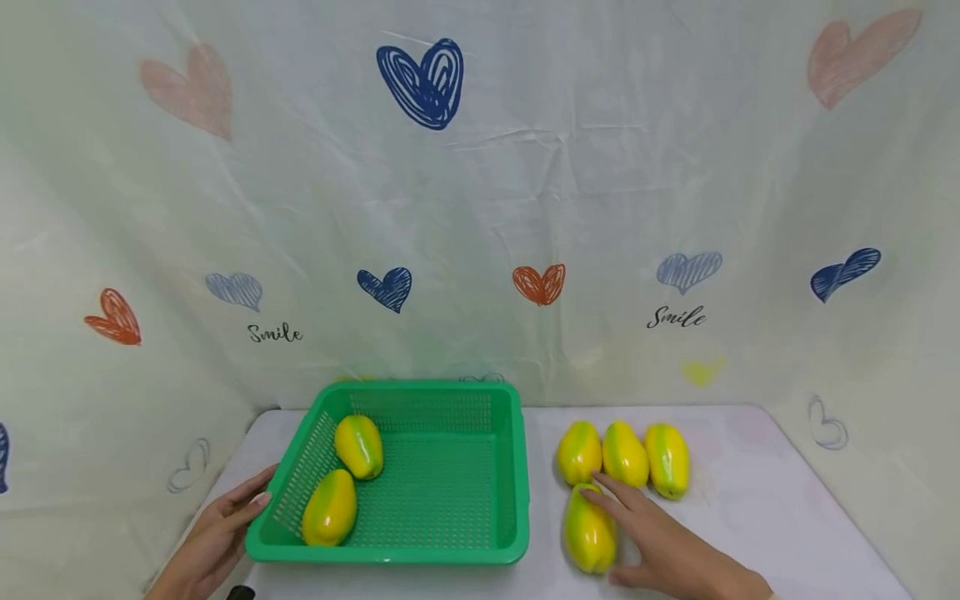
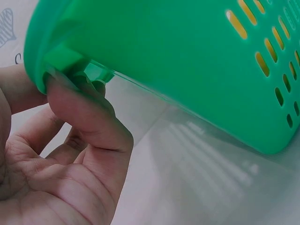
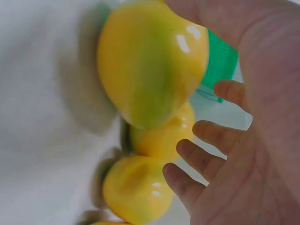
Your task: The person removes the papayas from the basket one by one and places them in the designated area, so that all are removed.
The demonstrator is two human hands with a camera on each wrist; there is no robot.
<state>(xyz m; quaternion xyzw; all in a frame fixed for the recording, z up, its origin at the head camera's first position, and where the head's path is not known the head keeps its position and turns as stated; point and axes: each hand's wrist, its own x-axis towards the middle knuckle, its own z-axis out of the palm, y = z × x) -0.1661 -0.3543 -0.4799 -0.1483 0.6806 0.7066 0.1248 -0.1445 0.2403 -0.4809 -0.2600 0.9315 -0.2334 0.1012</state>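
A green plastic basket [image 1: 435, 554] with slotted sides stands on the left of the table, two yellow-green papayas inside: one papaya [image 1: 359, 447] behind, another papaya [image 1: 330, 508] in front. My left hand [image 1: 217, 533] grips the basket's left rim, and in the left wrist view its thumb and fingers [image 2: 89, 112] pinch the edge. Over the nearest loose papaya [image 1: 590, 533], my right hand [image 1: 660, 533] is spread. The right wrist view shows its fingers [image 3: 206, 159] parted and not closed round that papaya [image 3: 152, 65]; whether the thumb touches it I cannot tell.
Behind the nearest papaya stand three more in a row: a left papaya [image 1: 579, 452], a middle papaya [image 1: 626, 454] and a right papaya [image 1: 667, 460]. The white table [image 1: 780, 517] ends against a curtain [image 1: 480, 208] printed with hearts. A small black object [image 1: 241, 592] shows at the bottom edge.
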